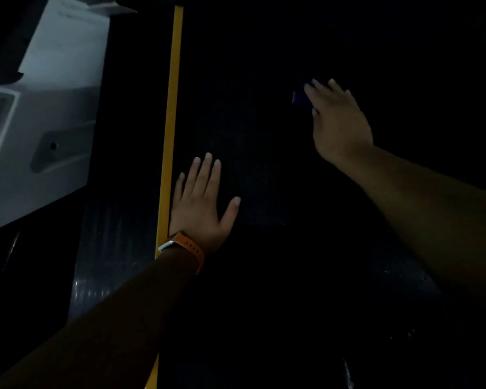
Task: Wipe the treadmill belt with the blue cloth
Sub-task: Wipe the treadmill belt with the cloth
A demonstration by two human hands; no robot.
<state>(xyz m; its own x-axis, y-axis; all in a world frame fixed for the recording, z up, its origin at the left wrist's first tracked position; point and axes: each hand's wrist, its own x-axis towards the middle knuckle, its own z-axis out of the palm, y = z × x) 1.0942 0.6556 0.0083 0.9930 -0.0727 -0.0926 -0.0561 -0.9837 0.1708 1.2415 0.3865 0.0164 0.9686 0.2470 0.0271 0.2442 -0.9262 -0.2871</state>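
Presently the limp, lightweight blue cloth (299, 97) lies far out on the treadmill belt (264, 164) beneath the flat, straight-fingered right hand (338, 122), likely to bunch, so press its centre; left hand (201, 204) rests flat, grip apart

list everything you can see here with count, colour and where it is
black rubber treadmill belt: one, black, fills the middle and right of the view
narrow yellow edge stripe: one, yellow, along the belt's left edge
ribbed dark side rail: one, black, left of the stripe
pale grey plastic housing: one, grey-white, far left
small blue cloth: one, dark blue, on the belt at upper right, mostly under the fingers
orange wrist strap with silver buckle: one, orange, on the left wrist
left grip: one bare hand, flat on the belt beside the stripe, fingers straight
right grip: one bare hand, blurred, fingers stretched over the cloth
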